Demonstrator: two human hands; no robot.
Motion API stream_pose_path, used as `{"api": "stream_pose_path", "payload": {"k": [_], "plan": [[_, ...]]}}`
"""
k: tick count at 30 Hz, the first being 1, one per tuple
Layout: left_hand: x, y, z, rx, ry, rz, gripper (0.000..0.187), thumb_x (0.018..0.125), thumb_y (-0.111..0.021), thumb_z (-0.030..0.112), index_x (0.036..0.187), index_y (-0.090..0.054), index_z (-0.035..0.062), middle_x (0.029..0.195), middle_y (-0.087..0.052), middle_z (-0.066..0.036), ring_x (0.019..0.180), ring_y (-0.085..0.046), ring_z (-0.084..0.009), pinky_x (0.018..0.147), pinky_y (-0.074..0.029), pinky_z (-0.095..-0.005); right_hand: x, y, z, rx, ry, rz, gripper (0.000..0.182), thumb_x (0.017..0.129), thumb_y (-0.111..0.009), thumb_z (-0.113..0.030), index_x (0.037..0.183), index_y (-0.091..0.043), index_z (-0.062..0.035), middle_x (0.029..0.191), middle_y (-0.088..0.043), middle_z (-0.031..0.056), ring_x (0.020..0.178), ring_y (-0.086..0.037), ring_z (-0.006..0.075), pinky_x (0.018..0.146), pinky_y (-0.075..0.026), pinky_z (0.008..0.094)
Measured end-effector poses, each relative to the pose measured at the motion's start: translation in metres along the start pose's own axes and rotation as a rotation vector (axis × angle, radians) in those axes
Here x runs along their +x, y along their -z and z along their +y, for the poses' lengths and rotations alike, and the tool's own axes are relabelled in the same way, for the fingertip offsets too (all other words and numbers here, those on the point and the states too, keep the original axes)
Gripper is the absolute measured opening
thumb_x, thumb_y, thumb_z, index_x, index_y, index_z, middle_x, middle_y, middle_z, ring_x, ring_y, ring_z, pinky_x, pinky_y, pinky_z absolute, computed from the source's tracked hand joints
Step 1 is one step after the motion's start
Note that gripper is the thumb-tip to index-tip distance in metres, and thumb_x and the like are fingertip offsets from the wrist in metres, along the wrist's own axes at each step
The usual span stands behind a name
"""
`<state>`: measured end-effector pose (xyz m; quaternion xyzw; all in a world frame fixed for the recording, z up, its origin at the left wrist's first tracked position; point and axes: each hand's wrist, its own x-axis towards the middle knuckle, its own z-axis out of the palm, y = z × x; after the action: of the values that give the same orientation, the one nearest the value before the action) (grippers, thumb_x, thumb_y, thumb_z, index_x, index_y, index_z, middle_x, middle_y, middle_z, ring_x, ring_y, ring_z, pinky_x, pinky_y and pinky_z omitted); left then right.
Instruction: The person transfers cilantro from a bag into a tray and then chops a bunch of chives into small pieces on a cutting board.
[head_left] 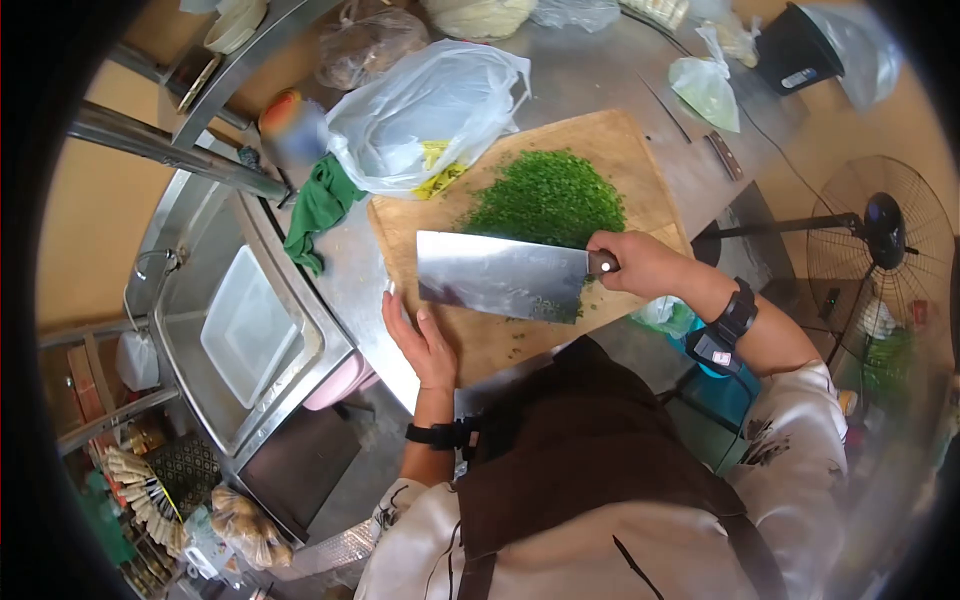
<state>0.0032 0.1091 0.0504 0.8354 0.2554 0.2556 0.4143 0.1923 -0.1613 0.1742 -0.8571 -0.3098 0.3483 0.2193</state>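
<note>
My right hand (pixel 640 264) is closed round the dark handle of a cleaver (pixel 500 272). Its broad steel blade points left, with the flat side facing up, over the wooden cutting board (pixel 470 340). Just beyond the blade lies a heap of finely chopped green herbs (pixel 545 195), and a few bits stick to the blade and the near part of the board. My left hand (pixel 418 342) rests at the board's left edge with its fingers stretched out, holding nothing. Part of the board is hidden under the blade.
A white plastic bag (pixel 425 110) stands behind the board, beside a green cloth (pixel 322 210). On the left is a sink with a white plastic tub (pixel 250 325). A knife (pixel 724 156) lies at the back right, and a fan (pixel 882 230) stands further right.
</note>
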Motion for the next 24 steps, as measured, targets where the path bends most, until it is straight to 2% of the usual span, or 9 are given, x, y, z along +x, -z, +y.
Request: {"api": "stream_pose_path", "payload": {"k": [3,6,7,11,14,19,22,24], "plan": [[-0.013,-0.011,0.014,-0.029,0.027,0.003,0.049,0.097,-0.044,0.019,0.138,-0.034,-0.005,0.146,-0.029,-0.027,0.136,-0.027,-0.0411,0.113,-0.02,-0.0457,-0.029,-0.016,0.025,0.674,-0.161,0.007,0.035,0.078,-0.063,0.001,0.111,-0.052,-0.0034,0.076,-0.059,0.0057,0.065,-0.059,0.0154,0.058,-0.048,0.0283],[-0.029,-0.03,0.027,0.057,-0.029,-0.052,0.053,0.096,-0.045,0.02,0.14,-0.031,-0.0056,0.147,-0.026,-0.027,0.137,-0.025,-0.0424,0.114,-0.018,-0.0465,-0.053,-0.016,0.046,0.848,-0.163,0.103,0.028,0.083,-0.062,0.004,0.109,-0.052,-0.0031,0.074,-0.056,0.0016,0.06,-0.055,0.0087,0.053,-0.044,0.0235],[-0.034,-0.04,0.039,0.042,-0.016,-0.075,0.056,0.095,-0.047,0.021,0.14,-0.029,-0.0061,0.148,-0.024,-0.029,0.137,-0.024,-0.0438,0.114,-0.018,-0.0475,-0.06,-0.019,0.06,0.871,-0.121,0.18,0.023,0.087,-0.063,-0.002,0.108,-0.052,-0.0027,0.071,-0.056,0.0022,0.052,-0.052,0.0092,0.049,-0.042,0.0233],[-0.055,-0.086,0.068,0.067,0.0,-0.013,0.061,0.094,-0.051,0.022,0.142,-0.025,-0.0056,0.149,-0.018,-0.032,0.138,-0.02,-0.0463,0.113,-0.017,-0.0499,-0.085,-0.021,0.106,0.97,-0.237,0.426,0.014,0.091,-0.062,-0.012,0.099,-0.055,-0.0023,0.059,-0.053,0.002,0.046,-0.049,0.01,0.043,-0.039,0.025],[-0.064,-0.119,0.084,0.107,-0.016,0.052,0.063,0.094,-0.051,0.022,0.143,-0.023,-0.0057,0.149,-0.016,-0.033,0.138,-0.018,-0.0472,0.113,-0.017,-0.0509,-0.109,-0.024,0.145,0.971,-0.272,0.495,0.012,0.091,-0.062,-0.011,0.096,-0.054,-0.0028,0.06,-0.053,0.0021,0.045,-0.048,0.01,0.042,-0.039,0.0252],[-0.069,-0.15,0.104,0.112,0.037,0.145,0.063,0.093,-0.053,0.022,0.143,-0.024,-0.0049,0.149,-0.015,-0.033,0.138,-0.019,-0.0481,0.113,-0.017,-0.0508,-0.138,-0.038,0.19,0.973,-0.296,0.504,0.01,0.092,-0.059,-0.01,0.092,-0.051,-0.004,0.059,-0.053,0.0014,0.043,-0.048,0.0093,0.04,-0.037,0.0248],[-0.076,-0.169,0.12,0.097,0.003,0.139,0.06,0.095,-0.051,0.021,0.144,-0.025,-0.0018,0.151,-0.015,-0.03,0.14,-0.018,-0.0437,0.113,-0.017,-0.0477,-0.14,-0.05,0.196,0.981,-0.331,0.434,0.01,0.092,-0.059,-0.01,0.092,-0.051,-0.0042,0.059,-0.053,0.0017,0.043,-0.048,0.0089,0.04,-0.037,0.0243],[-0.08,-0.183,0.127,0.108,-0.036,0.151,0.063,0.091,-0.057,0.024,0.144,-0.03,0.0022,0.149,-0.017,-0.031,0.136,-0.022,-0.0466,0.111,-0.02,-0.0506,-0.138,-0.058,0.192,0.868,-0.357,0.374,0.014,0.091,-0.061,-0.015,0.091,-0.052,-0.0048,0.059,-0.052,0.0009,0.045,-0.048,0.0088,0.042,-0.038,0.0254]]}}
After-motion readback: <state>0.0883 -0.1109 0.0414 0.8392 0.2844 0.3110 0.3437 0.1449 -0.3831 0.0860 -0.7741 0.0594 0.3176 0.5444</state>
